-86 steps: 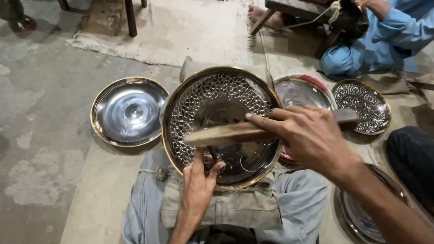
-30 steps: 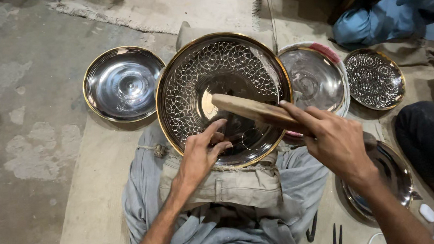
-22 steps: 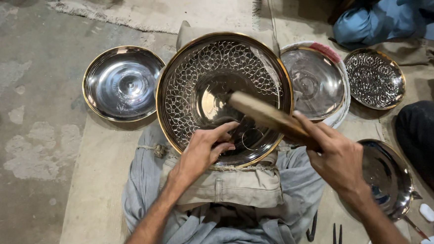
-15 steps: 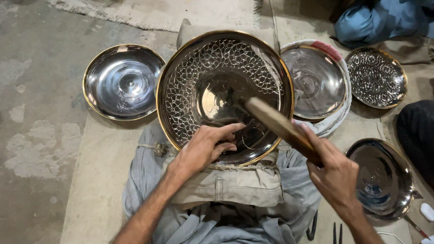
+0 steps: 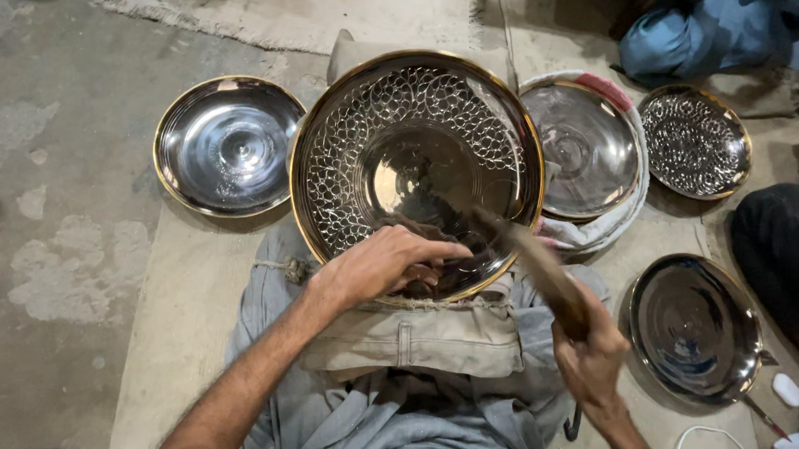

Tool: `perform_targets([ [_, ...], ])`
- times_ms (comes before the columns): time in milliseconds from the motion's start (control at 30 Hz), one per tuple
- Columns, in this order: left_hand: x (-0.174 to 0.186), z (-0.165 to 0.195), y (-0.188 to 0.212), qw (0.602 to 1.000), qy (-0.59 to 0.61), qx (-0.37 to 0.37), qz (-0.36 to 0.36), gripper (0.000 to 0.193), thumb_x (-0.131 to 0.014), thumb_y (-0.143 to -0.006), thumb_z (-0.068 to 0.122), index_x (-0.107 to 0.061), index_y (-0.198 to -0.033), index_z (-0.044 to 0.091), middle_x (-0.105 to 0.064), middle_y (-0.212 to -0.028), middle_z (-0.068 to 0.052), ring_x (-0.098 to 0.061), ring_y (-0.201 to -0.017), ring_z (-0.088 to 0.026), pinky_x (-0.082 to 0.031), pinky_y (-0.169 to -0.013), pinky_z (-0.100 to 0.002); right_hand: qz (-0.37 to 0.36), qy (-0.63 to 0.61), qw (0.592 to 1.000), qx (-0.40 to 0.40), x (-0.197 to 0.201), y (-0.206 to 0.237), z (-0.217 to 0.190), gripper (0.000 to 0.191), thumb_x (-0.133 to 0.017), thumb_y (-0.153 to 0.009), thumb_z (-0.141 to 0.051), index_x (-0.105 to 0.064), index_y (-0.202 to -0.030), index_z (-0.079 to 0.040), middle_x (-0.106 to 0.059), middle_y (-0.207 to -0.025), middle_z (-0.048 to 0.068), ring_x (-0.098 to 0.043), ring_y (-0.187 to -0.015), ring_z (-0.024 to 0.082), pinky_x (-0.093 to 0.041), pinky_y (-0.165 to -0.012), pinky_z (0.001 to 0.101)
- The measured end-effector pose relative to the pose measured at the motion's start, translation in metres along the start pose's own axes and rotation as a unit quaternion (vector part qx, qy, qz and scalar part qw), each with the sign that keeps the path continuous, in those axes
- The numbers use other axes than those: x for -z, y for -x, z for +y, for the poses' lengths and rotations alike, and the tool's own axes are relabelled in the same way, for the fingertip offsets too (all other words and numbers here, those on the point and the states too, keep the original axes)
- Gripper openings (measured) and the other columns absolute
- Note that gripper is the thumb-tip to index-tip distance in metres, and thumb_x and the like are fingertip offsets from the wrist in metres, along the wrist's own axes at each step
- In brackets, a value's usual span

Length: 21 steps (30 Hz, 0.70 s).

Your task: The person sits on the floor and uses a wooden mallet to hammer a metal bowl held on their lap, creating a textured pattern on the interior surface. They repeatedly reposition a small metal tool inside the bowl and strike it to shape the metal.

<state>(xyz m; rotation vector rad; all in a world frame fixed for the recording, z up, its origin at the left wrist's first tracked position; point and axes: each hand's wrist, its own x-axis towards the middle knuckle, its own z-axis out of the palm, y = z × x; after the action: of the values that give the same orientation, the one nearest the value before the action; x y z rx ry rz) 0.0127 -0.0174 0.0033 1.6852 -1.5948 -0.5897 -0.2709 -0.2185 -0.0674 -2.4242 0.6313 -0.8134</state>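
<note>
Two hands are busy over the lap: the right hand (image 5: 591,358), at five o'clock, is clenched around the handle of a wooden mallet (image 5: 536,265) whose head slants up toward the centre and looks blurred. Just above it, the left hand (image 5: 385,263) has its fingers curled down on the near inner wall of the big patterned bowl (image 5: 413,128); whether they pinch a small tool there, I cannot tell. That gold-rimmed bowl sits dead centre, propped on folded cloth (image 5: 424,337) on the person's legs, its engraved net pattern filling the far half. At four o'clock a plain shiny bowl (image 5: 694,327) lies on the floor (image 5: 56,270). At ten o'clock lies another plain bowl (image 5: 229,144), at two o'clock a third bowl (image 5: 582,147) nests on a cloth ring, and beside it a small dotted dish (image 5: 694,141). Farthest off, at one o'clock, another person's blue sleeve (image 5: 726,16).
</note>
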Motion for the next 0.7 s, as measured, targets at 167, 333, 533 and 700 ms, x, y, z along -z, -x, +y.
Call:
perform_targets([
  [167,0.003,0.000,-0.003,0.996,-0.020,0.031,-0.083,0.052,-0.066,-0.091,0.007,-0.062,-0.140,0.025,-0.077,-0.113,-0.007,-0.077,-0.090,-0.024,-0.060,-0.081,-0.041,-0.016,0.076,0.996,0.049,-0.009,0.016,0.011,0.054,-0.074,-0.074,0.003,-0.065,-0.126,-0.006,-0.073,-0.102,0.017,-0.072,-0.087,0.032,-0.056,-0.075,0.0387],
  [333,-0.003,-0.008,0.002,0.994,-0.060,-0.083,-0.048,0.052,-0.068,-0.086,0.008,-0.064,-0.137,0.021,-0.077,-0.117,-0.007,-0.075,-0.098,-0.029,-0.060,-0.083,-0.040,0.047,-0.046,0.997,0.047,-0.012,0.020,0.014,0.039,-0.069,-0.083,0.004,-0.065,-0.119,-0.011,-0.070,-0.102,0.015,-0.071,-0.087,0.028,-0.057,-0.076,0.0338],
  [533,0.001,-0.013,0.014,0.992,0.051,0.045,0.105,0.061,-0.063,-0.089,0.003,-0.055,-0.146,0.023,-0.077,-0.116,-0.008,-0.079,-0.099,-0.021,-0.068,-0.086,-0.037,-0.030,-0.052,0.997,-0.048,-0.002,-0.006,-0.002,0.035,-0.077,-0.084,-0.005,-0.064,-0.117,-0.002,-0.070,-0.092,0.009,-0.068,-0.080,0.019,-0.055,-0.071,0.0352],
  [700,0.009,-0.013,0.024,0.975,0.091,0.100,0.175,0.055,-0.073,-0.092,0.009,-0.053,-0.143,0.018,-0.080,-0.104,-0.011,-0.081,-0.094,-0.022,-0.066,-0.083,-0.036,-0.105,-0.261,0.937,-0.206,-0.008,-0.058,-0.031,0.037,-0.079,-0.089,-0.015,-0.064,-0.119,0.001,-0.067,-0.080,0.005,-0.059,-0.061,0.014,-0.048,-0.054,0.0305],
])
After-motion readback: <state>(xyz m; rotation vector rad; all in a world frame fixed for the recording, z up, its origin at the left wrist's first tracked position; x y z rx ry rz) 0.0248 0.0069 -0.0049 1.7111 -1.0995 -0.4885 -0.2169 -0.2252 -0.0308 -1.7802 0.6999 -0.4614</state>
